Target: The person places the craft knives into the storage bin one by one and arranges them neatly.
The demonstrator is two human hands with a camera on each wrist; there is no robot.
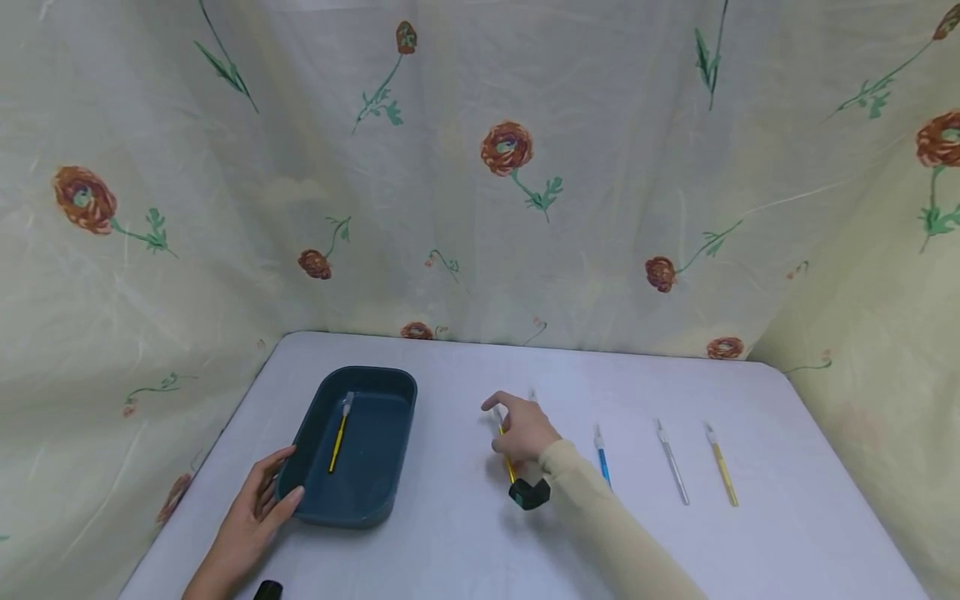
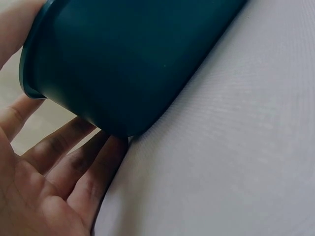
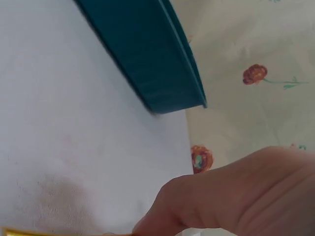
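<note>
I am picking up little knives from the table (image 1: 465, 533) and putting them in the blue tray (image 1: 390, 383). My right hand (image 1: 525, 431) is near the middle of the table, and its fingers are curled around a yellow knife (image 1: 507, 462), pinching it near the top. The low end of that knife looks like it is just above or on the table; I cannot tell which. My left hand (image 1: 255, 508) rests with straight fingers against the near left corner of the tray, at about 7 o'clock on it, and keeps it from sliding. It grips nothing. One yellow knife in the tray (image 1: 339, 437) lies there already. Three more lie in a row at 3 o'clock from my right hand: a blue knife (image 1: 602, 458), a silver knife (image 1: 672, 465) and a gold knife (image 1: 722, 467). I think this is the lifting step. Next I need to carry the knife toward 9 o'clock, over the tray rim, and let go gently with the sharp tip pointing away.
</note>
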